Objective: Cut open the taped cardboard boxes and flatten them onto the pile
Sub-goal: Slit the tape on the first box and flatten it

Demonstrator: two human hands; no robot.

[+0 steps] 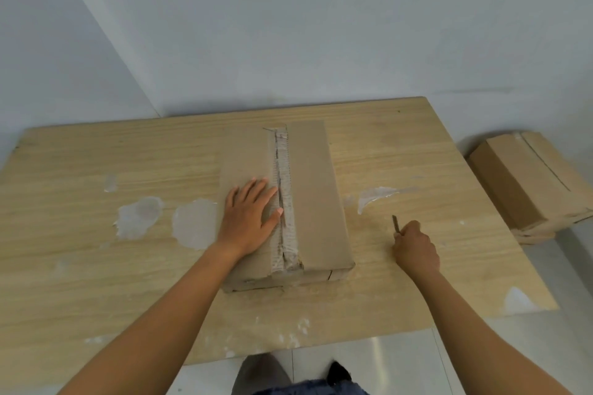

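Cardboard box [313, 189] lay near the middle of the wooden board [96, 266], top face up, its near short end turned toward the person. Around it the board carried pale scraped-looking patches [139, 216]: two rounded ones left of the box, a streak on its right, and another at the near right corner. Off the board's right edge, on the pale tiled floor [401, 362], sat a pile of cardboard [526, 186], well apart from the box. Grey walls [288, 26] met in a corner behind the far left of the board, and a dark shoe [338, 373] showed at the near edge.

On the box itself, the left hand [248, 218] lay flat on the left flap, fingers straight and spread, thumb tip touching the tape strip [284, 170], so that stretch of the seam was partly covered. The right hand [415, 248] was out to the right of the box, apart from it, fingers curled round a thin dark blade [395, 223] whose tip pointed up and away; whether the hand rested on the board I could not tell.

The box's long axis ran from the person straight toward the far wall. The crinkled tape followed that axis down the middle, end to end, with a dark line along its centre
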